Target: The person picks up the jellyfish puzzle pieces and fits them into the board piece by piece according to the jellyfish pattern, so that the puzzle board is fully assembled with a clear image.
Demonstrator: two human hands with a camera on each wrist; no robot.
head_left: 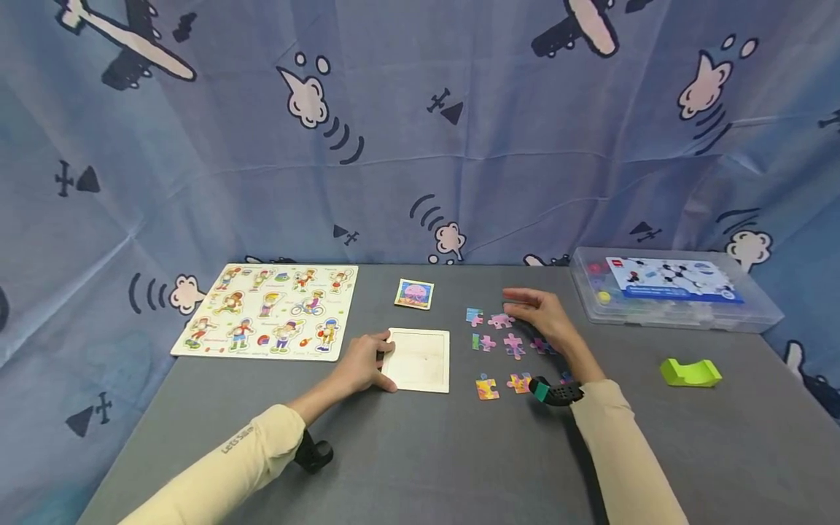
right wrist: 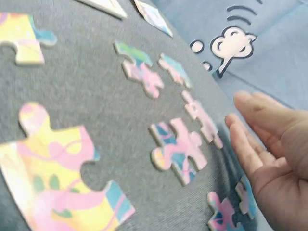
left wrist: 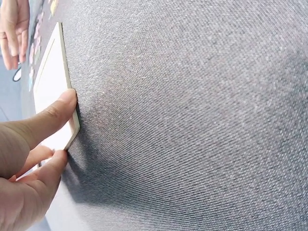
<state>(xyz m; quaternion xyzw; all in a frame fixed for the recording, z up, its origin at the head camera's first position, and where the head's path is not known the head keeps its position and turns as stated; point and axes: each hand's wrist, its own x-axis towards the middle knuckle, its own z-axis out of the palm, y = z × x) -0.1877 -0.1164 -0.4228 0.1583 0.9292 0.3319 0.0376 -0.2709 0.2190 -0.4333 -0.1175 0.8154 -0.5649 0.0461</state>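
My left hand (head_left: 361, 362) grips the near-left corner of a pale square wooden puzzle tray (head_left: 420, 361). In the left wrist view, the thumb (left wrist: 67, 98) lies on one edge of the tray and fingers touch the side around the corner. To the right, loose jigsaw pieces lie in rough rows, among them a pink piece (head_left: 514, 345) and a yellow one (head_left: 486, 388). Above the far row hovers my right hand (head_left: 541, 315), its fingers extended and nothing in them. The right forearm and wrist strap partly cover several pieces.
A small jellyfish picture card (head_left: 414, 294) lies behind the tray. On the left is a peg board (head_left: 265, 313) with cartoon figures. A clear plastic case (head_left: 676, 290) stands at the back right, with a lime-green curved block (head_left: 690, 372) in front. A patterned curtain (head_left: 394, 146) borders the table.
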